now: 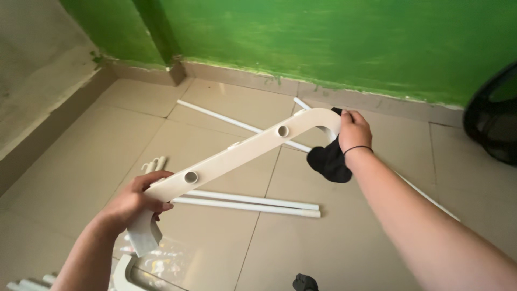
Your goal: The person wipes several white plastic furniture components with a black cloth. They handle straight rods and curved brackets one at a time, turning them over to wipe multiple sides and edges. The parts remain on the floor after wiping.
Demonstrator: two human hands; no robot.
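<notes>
I hold a long white plastic frame bar [237, 155] with two round sockets and curved ends, slanting from lower left to upper right above the floor. My left hand [134, 199] grips its lower bend. My right hand [353, 129] is at the upper bend, pressing a black cloth [329, 160] against the bar; the cloth hangs below the hand.
Several white tubes [253, 203] lie on the beige tiled floor, one long tube [231, 123] running toward the green wall. A clear plastic bag [161, 264] lies by my left arm. A black round object [493, 116] stands at right. A small dark item [305, 282] sits at the bottom edge.
</notes>
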